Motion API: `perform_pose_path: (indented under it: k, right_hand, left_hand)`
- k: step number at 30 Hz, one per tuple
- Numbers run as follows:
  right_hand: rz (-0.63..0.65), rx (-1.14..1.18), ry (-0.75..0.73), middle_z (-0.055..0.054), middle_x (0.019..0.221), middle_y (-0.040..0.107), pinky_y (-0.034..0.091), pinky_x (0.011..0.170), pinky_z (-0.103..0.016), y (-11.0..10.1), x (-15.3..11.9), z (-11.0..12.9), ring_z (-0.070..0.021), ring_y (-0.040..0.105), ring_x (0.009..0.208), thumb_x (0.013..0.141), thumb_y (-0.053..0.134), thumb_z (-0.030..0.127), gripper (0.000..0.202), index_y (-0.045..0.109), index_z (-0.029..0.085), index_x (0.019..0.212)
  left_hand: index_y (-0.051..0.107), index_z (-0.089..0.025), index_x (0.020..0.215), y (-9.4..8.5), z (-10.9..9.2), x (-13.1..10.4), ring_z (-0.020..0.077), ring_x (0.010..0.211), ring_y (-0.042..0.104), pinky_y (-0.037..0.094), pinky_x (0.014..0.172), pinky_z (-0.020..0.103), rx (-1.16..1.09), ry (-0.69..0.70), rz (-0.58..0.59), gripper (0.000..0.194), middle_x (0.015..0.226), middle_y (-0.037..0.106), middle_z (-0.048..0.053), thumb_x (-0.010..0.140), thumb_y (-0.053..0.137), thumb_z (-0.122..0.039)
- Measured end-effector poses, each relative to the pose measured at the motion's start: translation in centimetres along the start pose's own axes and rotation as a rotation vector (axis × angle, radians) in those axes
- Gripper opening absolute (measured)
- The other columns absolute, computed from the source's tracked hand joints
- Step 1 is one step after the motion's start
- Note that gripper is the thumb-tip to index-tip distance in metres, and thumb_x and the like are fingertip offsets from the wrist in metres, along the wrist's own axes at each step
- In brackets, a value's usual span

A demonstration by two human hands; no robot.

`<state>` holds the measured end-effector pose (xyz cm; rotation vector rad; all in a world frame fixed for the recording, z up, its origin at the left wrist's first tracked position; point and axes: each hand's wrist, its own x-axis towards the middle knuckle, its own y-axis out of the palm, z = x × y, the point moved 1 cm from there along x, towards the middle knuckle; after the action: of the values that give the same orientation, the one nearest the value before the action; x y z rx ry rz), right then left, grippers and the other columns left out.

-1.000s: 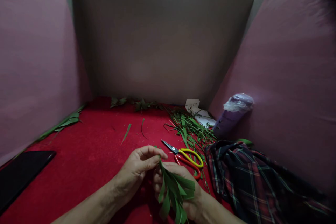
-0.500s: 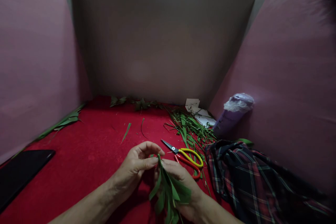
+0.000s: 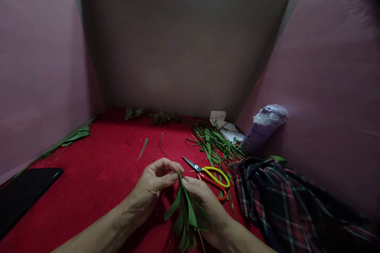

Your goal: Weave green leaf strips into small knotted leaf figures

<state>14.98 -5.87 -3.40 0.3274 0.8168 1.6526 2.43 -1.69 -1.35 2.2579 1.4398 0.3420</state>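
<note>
Nearer you and left of the black-bladed scissors with yellow and red loops (image 3: pixel 202 171), your left hand (image 3: pixel 150 182) and right hand (image 3: pixel 215 211) pinch the top of a bunch of long green leaves (image 3: pixel 190 210), tips toward you, mostly by your right hand.

left hand (image 3: pixel 152 184): pinched | right hand (image 3: pixel 209 202): gripping just beside, partly hidden | forearms (image 3: pixel 99 221): bare, converging
</note>
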Motion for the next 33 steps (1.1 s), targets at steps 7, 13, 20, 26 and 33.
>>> perform_pose_path:
  k: [7, 13, 20, 26, 33]
  right_hand:
    - [0.026, 0.037, 0.016, 0.004, 0.051, 0.050, 0.028, 0.044, -0.017, 0.0, 0.2, 0.0, -0.0051, 0.042, 0.042, 0.067, 0.071, 0.032, 0.026, 0.057, 0.010, 0.066]
    - [-0.041, 0.052, -0.043, 0.004, 0.053, 0.052, 0.031, 0.045, -0.018, -0.5, 0.4, -0.3, -0.0058, 0.043, 0.044, 0.068, 0.071, 0.032, 0.024, 0.058, 0.011, 0.067]
    - [-0.042, 0.020, -0.098, 0.002, 0.058, 0.053, 0.034, 0.047, -0.018, 0.0, 0.0, 0.0, -0.0067, 0.046, 0.048, 0.070, 0.070, 0.035, 0.027, 0.059, 0.010, 0.072]
    - [-0.022, 0.016, -0.078, 0.002, 0.057, 0.055, 0.034, 0.047, -0.018, 0.0, 0.4, -0.1, -0.0061, 0.047, 0.046, 0.065, 0.073, 0.033, 0.027, 0.062, 0.010, 0.073]
    - [-0.080, -0.136, -0.148, 0.000, 0.055, 0.056, 0.034, 0.046, -0.021, -0.8, 1.4, -0.3, -0.0084, 0.046, 0.045, 0.068, 0.066, 0.051, 0.040, 0.064, 0.011, 0.072]
  left_hand:
    - [0.062, -0.015, 0.071, -0.7, 0.0, 0.5, 0.0127, 0.069, 0.058, 0.045, 0.067, 0.025, -0.061, -0.005, -0.051, 0.011, 0.080, 0.065, 0.003, 0.066, 0.072, -0.018]
    - [0.064, -0.014, 0.078, -0.6, 0.7, 0.7, 0.0128, 0.063, 0.059, 0.044, 0.063, 0.024, -0.036, -0.112, -0.041, 0.017, 0.071, 0.065, 0.004, 0.065, 0.073, -0.020]
    - [0.065, -0.016, 0.080, -0.2, 0.8, 0.1, 0.0140, 0.065, 0.061, 0.045, 0.062, 0.024, 0.010, -0.158, 0.001, 0.016, 0.075, 0.066, 0.004, 0.067, 0.072, -0.022]
    - [0.066, -0.016, 0.081, -0.1, 1.0, 0.1, 0.0126, 0.065, 0.059, 0.045, 0.059, 0.023, 0.040, -0.129, 0.107, 0.012, 0.078, 0.065, 0.004, 0.071, 0.069, -0.021]
    - [0.067, -0.011, 0.080, -0.4, 0.8, 0.4, 0.0132, 0.058, 0.059, 0.047, 0.057, 0.024, -0.118, -0.193, 0.132, 0.012, 0.072, 0.066, 0.008, 0.071, 0.067, -0.018]
